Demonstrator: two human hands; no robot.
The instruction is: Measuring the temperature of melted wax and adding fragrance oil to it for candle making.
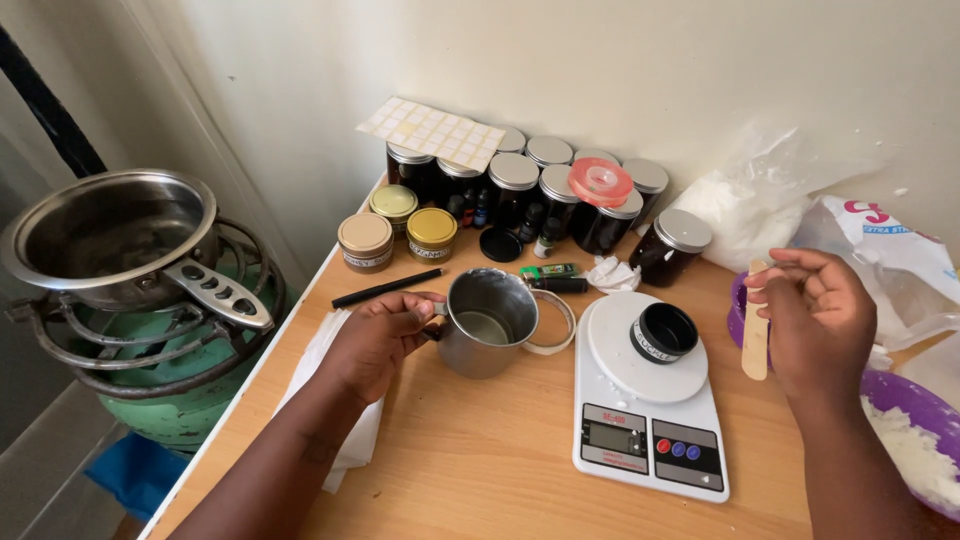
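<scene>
My left hand point(385, 335) curls around the handle of the metal mug point(492, 322) standing on the table point(480, 460) just left of the scale point(648, 405), while my raised right hand point(815, 320) pinches a wooden stick point(756, 335) upright.

purple bowl point(915, 420) cut off at right edge | far jars point(548, 152) partly hidden behind nearer ones | mug handle hidden under left hand point(385, 335) | small bottles point(482, 208) too small to tell

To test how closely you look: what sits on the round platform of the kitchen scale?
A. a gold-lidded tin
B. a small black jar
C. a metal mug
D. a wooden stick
B: a small black jar stands open on the white kitchen scale, while the metal mug rests on the table beside it.
</scene>
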